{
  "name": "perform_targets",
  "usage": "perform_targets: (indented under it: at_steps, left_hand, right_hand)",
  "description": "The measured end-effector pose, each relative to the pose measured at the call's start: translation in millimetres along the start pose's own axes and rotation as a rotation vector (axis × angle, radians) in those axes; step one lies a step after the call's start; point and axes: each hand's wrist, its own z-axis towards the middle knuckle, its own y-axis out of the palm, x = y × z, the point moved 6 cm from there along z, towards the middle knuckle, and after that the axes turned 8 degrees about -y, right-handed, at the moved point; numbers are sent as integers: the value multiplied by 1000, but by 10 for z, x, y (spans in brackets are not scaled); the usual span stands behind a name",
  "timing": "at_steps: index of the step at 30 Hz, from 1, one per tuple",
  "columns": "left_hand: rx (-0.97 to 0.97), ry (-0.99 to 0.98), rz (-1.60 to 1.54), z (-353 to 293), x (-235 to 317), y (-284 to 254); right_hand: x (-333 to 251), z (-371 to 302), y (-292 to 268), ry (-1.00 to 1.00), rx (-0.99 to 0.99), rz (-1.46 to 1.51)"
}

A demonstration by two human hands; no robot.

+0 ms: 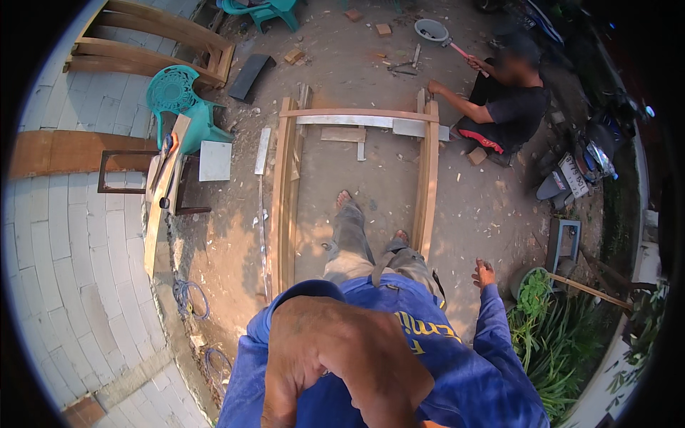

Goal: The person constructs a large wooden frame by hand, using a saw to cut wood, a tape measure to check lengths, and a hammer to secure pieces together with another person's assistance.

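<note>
My left hand (335, 342) is raised very close to the camera, coming out of a blue sleeve. Its fingers run past the lower edge, so whether they hold anything is hidden. Out to my right side, my right hand (484, 274) is empty with its fingers apart, over bare ground. My feet stand inside a wooden frame (427, 185) lying on the dirt. Its long beams run along both sides, and a thin reddish crosspiece (357, 114) spans the far end above a pale metallic-looking bar (342, 121).
Beyond the frame's right corner a co-worker (503, 100) crouches, holding a red-handled tool (467, 58). Left are a green plastic chair (175, 93), a plank (160, 214) with tools and coiled cable (189, 299). Right stand a motorcycle (571, 175) and plants (549, 328). Wood scraps litter the ground.
</note>
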Motion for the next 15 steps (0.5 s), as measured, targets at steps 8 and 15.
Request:
perform_targets:
  at_steps: [8,15]
  left_hand:
    - [42,75,64,-163,805,-898]
    - [102,38,92,-449,1335,-1889]
  right_hand:
    - [-1315,122,1141,-87,-100,-65]
    - [-1952,-102,1996,-64,-249,-222]
